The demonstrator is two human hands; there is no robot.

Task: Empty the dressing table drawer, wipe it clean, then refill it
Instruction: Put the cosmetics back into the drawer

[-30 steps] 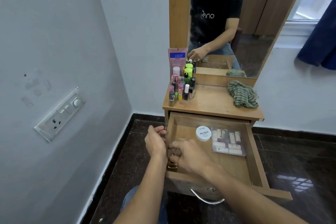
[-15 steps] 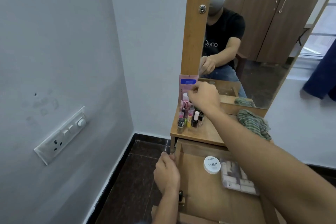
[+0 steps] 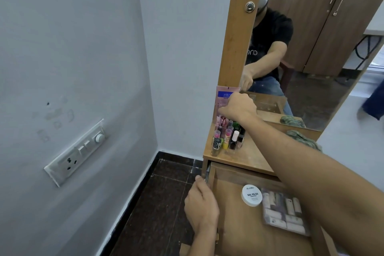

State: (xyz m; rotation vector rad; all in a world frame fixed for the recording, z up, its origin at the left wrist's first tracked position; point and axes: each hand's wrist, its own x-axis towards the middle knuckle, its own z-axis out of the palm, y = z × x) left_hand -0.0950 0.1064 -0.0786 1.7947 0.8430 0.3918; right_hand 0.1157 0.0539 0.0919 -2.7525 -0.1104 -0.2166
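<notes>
Head view: right hand reaches over the table, its fingers curled together above the cluster of nail polish bottles; any grasp is hidden. Left hand clamps the left wall of the open drawer. Beyond its fingers, inside the drawer, lie a white jar and a clear packet.

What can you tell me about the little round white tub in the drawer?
The round white tub is a small, flat, plastic-looking jar with its lid on. Dark print on top reads "zudio" and "NAIL POLISH", with smaller lines too tiny to read. It lies flat on the wooden floor of the open drawer, near the back, right beside a clear packet of pale pieces. Neither hand touches it.
</notes>
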